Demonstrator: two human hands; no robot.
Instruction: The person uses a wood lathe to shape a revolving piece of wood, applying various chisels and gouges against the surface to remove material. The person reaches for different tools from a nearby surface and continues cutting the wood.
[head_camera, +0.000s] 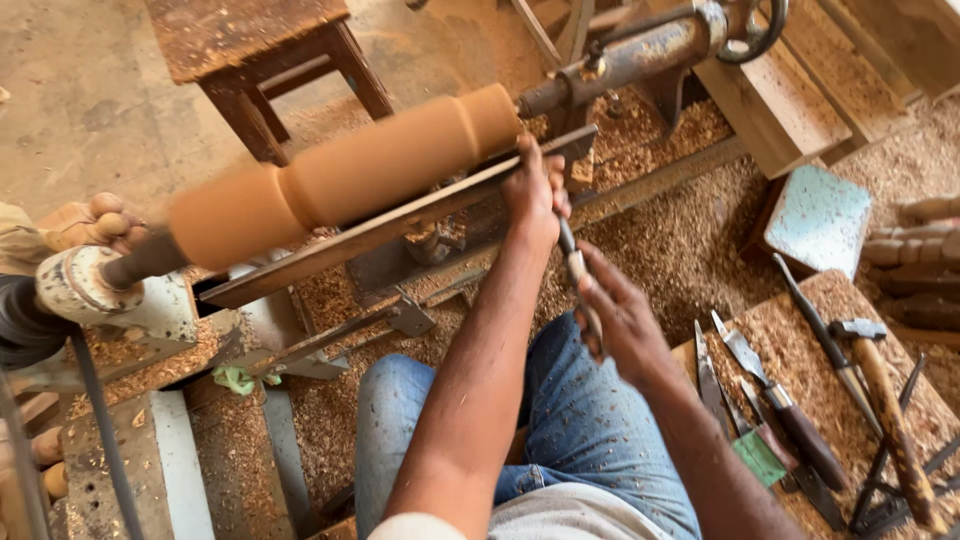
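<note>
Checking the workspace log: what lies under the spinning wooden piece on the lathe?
Under the wooden piece runs a long tool rest, with sawdust below. The left hand covers the chisel tip.

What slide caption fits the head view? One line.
Left hand steadies a chisel on the lathe's tool rest; right hand grips its handle.

Surroundings I see around the lathe station

I note a wooden stool (262, 62) on the bare floor at upper left. To my right, a sawdust-covered board (800, 345) carries spare chisels (775, 395) and a hammer (885, 410) with a wooden handle, laid side by side. A pale blue block (820, 218) sits just above the board. Wood shavings (680, 240) cover the floor. A green scrap (238, 379) lies near the concrete block (150, 460) at lower left.
</note>
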